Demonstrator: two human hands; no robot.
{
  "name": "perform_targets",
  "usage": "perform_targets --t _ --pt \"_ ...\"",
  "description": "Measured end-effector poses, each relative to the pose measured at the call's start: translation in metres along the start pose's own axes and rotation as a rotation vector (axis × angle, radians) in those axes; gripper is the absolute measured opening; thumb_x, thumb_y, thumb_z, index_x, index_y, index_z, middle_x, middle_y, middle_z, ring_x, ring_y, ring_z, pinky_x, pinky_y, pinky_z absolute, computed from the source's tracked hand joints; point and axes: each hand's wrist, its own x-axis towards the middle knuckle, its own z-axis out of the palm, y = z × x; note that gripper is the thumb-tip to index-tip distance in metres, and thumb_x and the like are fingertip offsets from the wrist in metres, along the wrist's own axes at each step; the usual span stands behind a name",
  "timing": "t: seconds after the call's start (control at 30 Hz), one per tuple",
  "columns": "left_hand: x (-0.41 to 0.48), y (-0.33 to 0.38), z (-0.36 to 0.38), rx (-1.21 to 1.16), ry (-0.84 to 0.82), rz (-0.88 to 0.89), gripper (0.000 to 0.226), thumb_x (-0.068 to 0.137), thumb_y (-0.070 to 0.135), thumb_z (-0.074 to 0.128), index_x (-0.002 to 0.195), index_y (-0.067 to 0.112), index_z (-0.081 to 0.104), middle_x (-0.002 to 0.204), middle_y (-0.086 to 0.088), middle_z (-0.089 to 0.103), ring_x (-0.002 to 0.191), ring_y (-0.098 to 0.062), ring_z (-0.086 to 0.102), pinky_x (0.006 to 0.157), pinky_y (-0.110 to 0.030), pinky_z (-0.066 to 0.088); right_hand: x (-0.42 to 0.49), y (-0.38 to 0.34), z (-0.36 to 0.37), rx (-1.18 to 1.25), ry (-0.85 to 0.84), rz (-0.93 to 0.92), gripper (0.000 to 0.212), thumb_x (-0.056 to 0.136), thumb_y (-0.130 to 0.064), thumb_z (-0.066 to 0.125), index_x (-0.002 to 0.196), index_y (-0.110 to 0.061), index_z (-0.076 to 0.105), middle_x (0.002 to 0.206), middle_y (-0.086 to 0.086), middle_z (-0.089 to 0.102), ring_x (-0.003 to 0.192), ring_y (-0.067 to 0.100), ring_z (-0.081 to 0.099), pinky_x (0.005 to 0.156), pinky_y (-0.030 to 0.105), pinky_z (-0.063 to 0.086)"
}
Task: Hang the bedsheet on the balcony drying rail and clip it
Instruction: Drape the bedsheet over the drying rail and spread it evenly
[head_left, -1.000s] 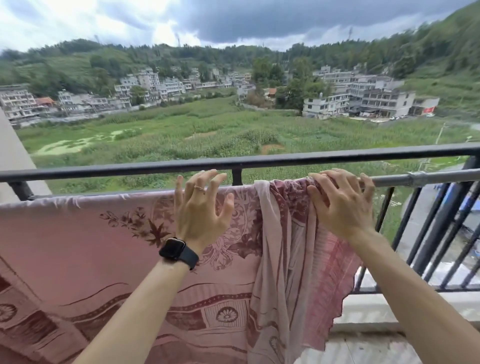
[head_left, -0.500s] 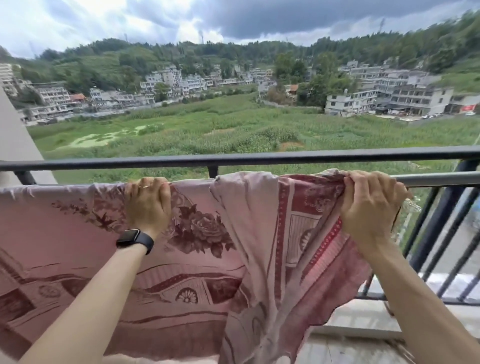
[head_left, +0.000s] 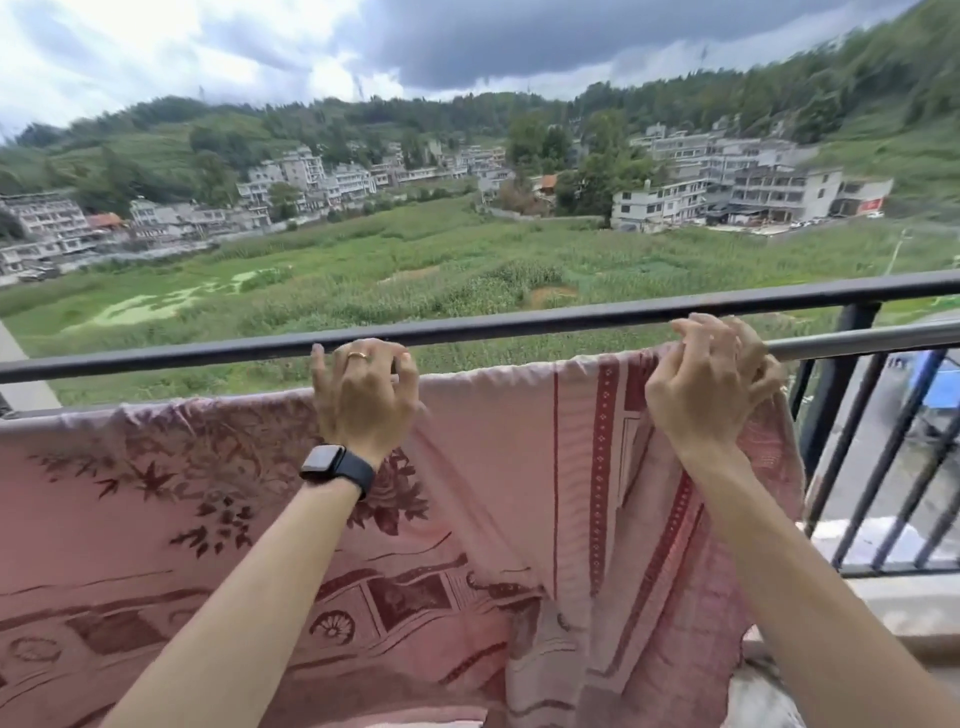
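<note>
Sitting further right along the fold than half a second ago, with the left hand (head_left: 363, 395) now gripping directly above the dark rose print rather than left of it. Lying smoother between both hands too, with the earlier bunched pleat now spreading into a flatter stretch.

Curling the left fingers (head_left: 358, 369) over the top fold of the bedsheet (head_left: 156, 493) and holding the cloth there. Wearing a gold ring (head_left: 356, 355) on one finger and a black watch (head_left: 332, 465) at the wrist.

Pinching with the right hand (head_left: 711, 384) near the bedsheet's upper right corner, with fingers bending tight round gathered cloth, level with the rail.

Draping pink with dark red flowers and borders over the silver drying rail (head_left: 862, 340), hanging down the near side from the left edge of view to just past the right hand. Falling in loose vertical folds below the right forearm. Leaving a bare length of drying rail showing to the right of the right hand.

Running just beyond and a little higher, the black balcony railing (head_left: 519, 322), with black upright bars (head_left: 883, 457) dropping at the right side.

Spreading out past the railing, a green field (head_left: 415, 260), with pale blocks of buildings (head_left: 727, 192) standing along its far edge, wooded hills (head_left: 857, 93) rising behind, and a dark cloud (head_left: 519, 41) hanging overhead.
</note>
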Motion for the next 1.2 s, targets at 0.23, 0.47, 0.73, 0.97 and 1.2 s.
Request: perform_targets --t 0.23,0.47,0.73,0.97,1.2 --pt "-0.003 -0.001 0.029 -0.145 0.036 0.09 0.031 0.094 0.033 0.041 0.103 0.016 0.065 0.099 -0.008 0.066 0.089 -0.029 0.058 0.089 -0.042 0.035 0.008 -0.019 0.023 -0.055 -0.311 -0.249 0.052 0.103 -0.055 0.022 0.108 -0.028 0.066 0.118 -0.001 0.065 0.118 0.021 0.051 0.113 0.044 0.012" --pt "0.009 -0.052 0.044 -0.066 0.07 0.13 0.044 0.097 0.038 0.028 0.11 0.012 0.061 0.101 -0.012 0.064 0.092 -0.033 0.053 0.091 -0.046 0.033 0.051 0.062 0.027 -0.216 -0.212 0.004 0.058 0.099 -0.054 0.016 0.11 -0.023 0.063 0.129 0.009 0.051 0.134 0.024 0.034 0.121 0.051 0.008" --pt "0.024 0.009 0.063 -0.036 0.021 0.188 0.039 0.097 0.043 0.036 0.104 0.021 0.068 0.108 -0.004 0.069 0.103 -0.025 0.059 0.108 -0.048 0.028 0.035 -0.016 0.073 -0.008 -0.22 -0.224 0.053 0.102 -0.052 0.023 0.104 -0.023 0.068 0.125 0.0 0.064 0.129 0.023 0.046 0.12 0.054 0.006" --pt "0.036 0.015 0.09 0.083 0.017 0.193 0.045 0.097 0.048 0.034 0.113 0.02 0.064 0.099 -0.008 0.065 0.095 -0.03 0.055 0.1 -0.046 0.034 0.081 0.059 0.079 -0.108 -0.174 -0.422 0.05 0.099 -0.061 0.03 0.11 -0.024 0.061 0.105 0.004 0.062 0.106 0.026 0.051 0.11 0.051 0.024" --pt "0.036 0.03 0.099 0.078 0.051 0.0 0.04 0.092 0.039 0.04 0.117 0.013 0.058 0.123 -0.013 0.058 0.124 -0.034 0.047 0.114 -0.053 0.022 0.078 0.044 0.094 -0.024 -0.18 -0.518 0.042 0.098 -0.053 0.043 0.127 -0.026 0.057 0.122 0.002 0.058 0.122 0.026 0.047 0.115 0.048 0.02"
